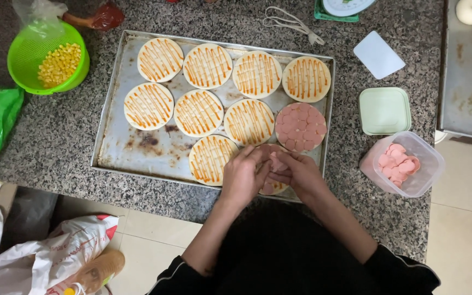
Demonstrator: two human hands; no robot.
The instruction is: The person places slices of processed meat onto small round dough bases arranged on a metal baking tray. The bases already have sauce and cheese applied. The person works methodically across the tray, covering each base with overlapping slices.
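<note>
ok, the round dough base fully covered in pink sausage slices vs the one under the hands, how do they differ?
The covered round dough base sits in the open, pink slices hiding its whole top. The round dough base under the hands is mostly hidden, only part of it showing slices. Left hand and right hand are on the second; nothing touches the first. Both lie on the metal baking tray.

Both hands hide most of the front dough round point(271, 188); scale point(345, 6) cut off above.
</note>
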